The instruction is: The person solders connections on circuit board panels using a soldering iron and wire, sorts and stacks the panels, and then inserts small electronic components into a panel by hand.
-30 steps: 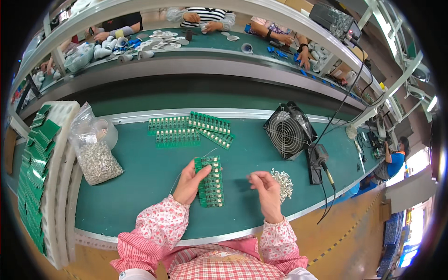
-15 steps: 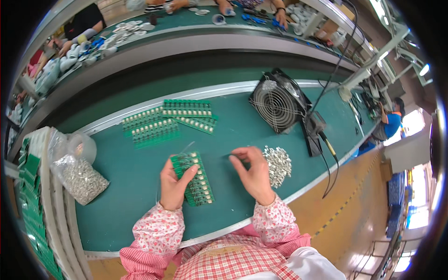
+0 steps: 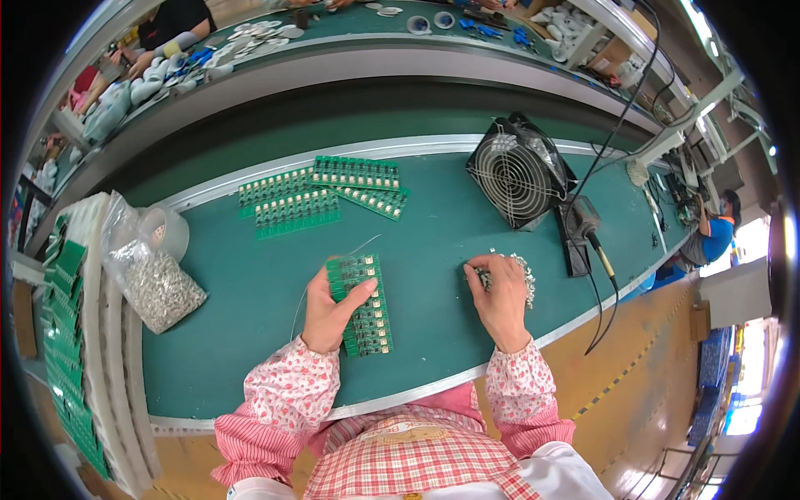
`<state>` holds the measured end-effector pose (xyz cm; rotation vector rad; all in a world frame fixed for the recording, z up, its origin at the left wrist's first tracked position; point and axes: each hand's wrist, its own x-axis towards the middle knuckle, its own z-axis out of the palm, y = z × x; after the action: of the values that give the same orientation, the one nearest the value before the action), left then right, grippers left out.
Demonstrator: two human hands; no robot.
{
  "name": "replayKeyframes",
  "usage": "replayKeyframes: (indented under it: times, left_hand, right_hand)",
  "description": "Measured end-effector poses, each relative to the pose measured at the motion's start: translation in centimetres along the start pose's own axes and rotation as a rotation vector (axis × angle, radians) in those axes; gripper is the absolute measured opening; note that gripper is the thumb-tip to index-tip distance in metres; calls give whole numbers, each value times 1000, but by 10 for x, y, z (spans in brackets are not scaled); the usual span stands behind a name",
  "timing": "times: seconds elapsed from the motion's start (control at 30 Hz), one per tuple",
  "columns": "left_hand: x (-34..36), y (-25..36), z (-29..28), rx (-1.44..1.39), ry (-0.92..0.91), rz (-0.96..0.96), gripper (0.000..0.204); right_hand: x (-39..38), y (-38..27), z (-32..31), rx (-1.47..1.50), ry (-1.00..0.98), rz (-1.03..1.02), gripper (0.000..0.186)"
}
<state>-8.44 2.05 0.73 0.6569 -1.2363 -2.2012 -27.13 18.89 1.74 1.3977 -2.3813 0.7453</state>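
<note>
My left hand [image 3: 327, 313] grips a green circuit board panel [image 3: 374, 327] upright on the page, its thumb lying over the row of small whitish parts. A thin wire [image 3: 365, 245] runs from that hand, sticking out above and trailing below. At the right, my right hand [image 3: 502, 307] reaches over a pile of small silvery metal parts [image 3: 529, 283], covering most of it. Its fingertips are drawn together at the pile's left side; what lies between them, if anything, is too small to make out.
Several more circuit board panels [image 3: 298, 212] lie overlapping at the back. A clear bag of metal parts [image 3: 162, 292] sits left, beside foam racks holding boards [image 3: 71, 333]. A black fan [image 3: 518, 179] and a soldering iron [image 3: 602, 254] stand at right. Co-workers sit beyond the bench.
My right hand has moved right, from beside the board to the metal parts, and its fingers have closed together. The left hand keeps hold of the board. The whole view has shifted slightly.
</note>
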Motion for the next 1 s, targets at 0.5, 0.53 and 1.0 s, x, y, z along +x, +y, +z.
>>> replayKeyframes:
  times: [0.5,0.53,1.0]
  left_hand:
    - [-1,-2,-3,239,-18,85,22]
    - [-1,-2,-3,227,-20,92,22]
    - [-5,2,3,408,-51,136,23]
  right_hand:
    - [36,-64,24,1367,-460,465,15]
    - [36,-63,26,1366,-461,469,15]
    - [35,-58,34,1417,-497,557,18]
